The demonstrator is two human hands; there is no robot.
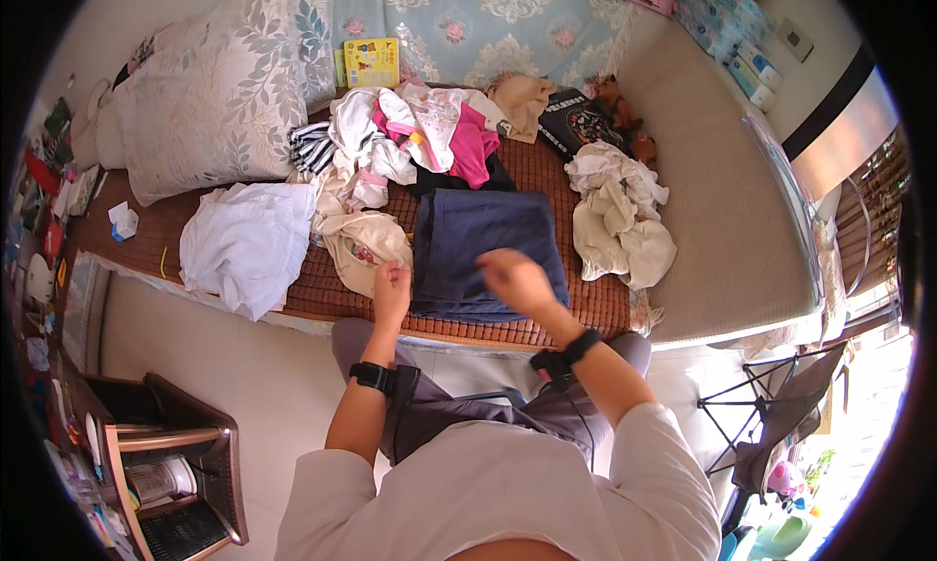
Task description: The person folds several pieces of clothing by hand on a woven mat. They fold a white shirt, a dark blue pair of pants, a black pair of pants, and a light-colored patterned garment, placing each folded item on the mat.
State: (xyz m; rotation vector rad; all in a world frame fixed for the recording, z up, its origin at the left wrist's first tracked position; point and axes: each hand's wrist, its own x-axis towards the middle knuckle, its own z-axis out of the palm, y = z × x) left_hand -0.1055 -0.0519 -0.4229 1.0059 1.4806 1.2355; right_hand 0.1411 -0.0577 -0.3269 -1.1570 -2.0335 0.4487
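A folded navy blue cloth (487, 231) lies flat on the brown beaded seat mat in front of me. Over its right part hovers my right hand (516, 279), blurred, its fingers bent; what they hold, if anything, cannot be made out. My left hand (393, 283) is at the cloth's left edge, beside a cream garment (366, 242), with thumb and fingertips close together; whether it pinches that garment is unclear. Behind them is a heap of white, striped and bright pink clothes (472, 147). A white garment (245, 239) lies at the left, and crumpled cream clothes (622, 217) lie at the right.
A large patterned cushion (212, 114) leans at the left rear, near a yellow book (372, 63). A black book (578, 121) lies at the back right, before the beige sofa arm (725, 195). A folding chair (787, 414) stands on the floor to the right.
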